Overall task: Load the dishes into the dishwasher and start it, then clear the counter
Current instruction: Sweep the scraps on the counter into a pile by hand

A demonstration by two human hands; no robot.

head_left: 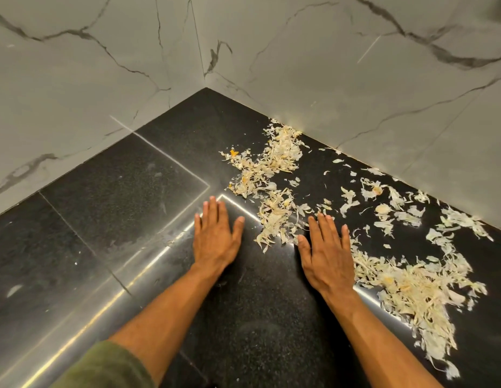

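A: What is left to clear?

B: The peels point(274, 166), pale and papery, maybe garlic or onion skin. They lie strewn over the black worktop point(117, 191), from the wall corner at about 12 o'clock in a band running down to 4 o'clock. There is one thick heap near the wall, a second between the hands, and the biggest at 4 o'clock by the right forearm.

A: And the hands?

B: Both lie flat, palms down, fingers straight and slightly spread, holding nothing. The left hand point(215, 236) rests on bare stone at 10 o'clock of the middle heap. The right hand point(326, 253) touches the scraps along its outer edge.

A: So how far along?

B: No dishes or dishwasher are in view, so I cannot tell about that part. The clearing looks barely begun: nothing is gathered into one pile yet. The side toward 9 o'clock shows only smears.

A: Next?

B: Probably sweeping the scraps together.
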